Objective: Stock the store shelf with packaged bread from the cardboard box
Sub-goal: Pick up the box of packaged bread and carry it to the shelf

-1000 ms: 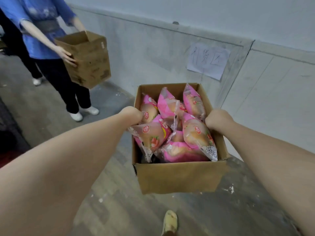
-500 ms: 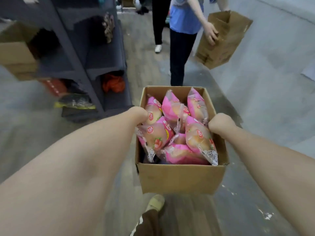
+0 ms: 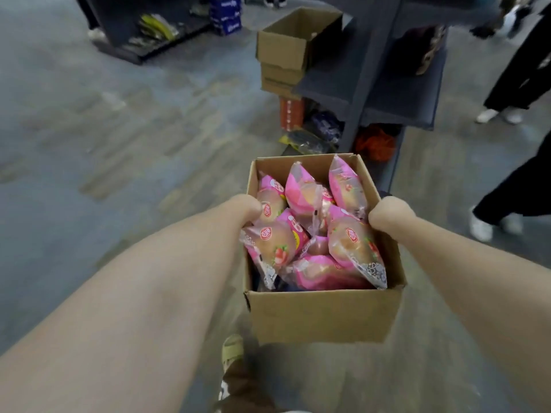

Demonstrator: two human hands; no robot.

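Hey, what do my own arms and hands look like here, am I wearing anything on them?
The left arm and right arm are bare to the frame edge: no sleeves, watch or bracelet. The left hand and right hand wear no gloves. Their fingers are mostly hidden, so rings cannot be told.

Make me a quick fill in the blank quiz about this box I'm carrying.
The box held by the left hand and right hand is made of ___.
The bread packages inside are mostly ___.
The box's top is ___, not closed.
Missing words: cardboard; pink; open.
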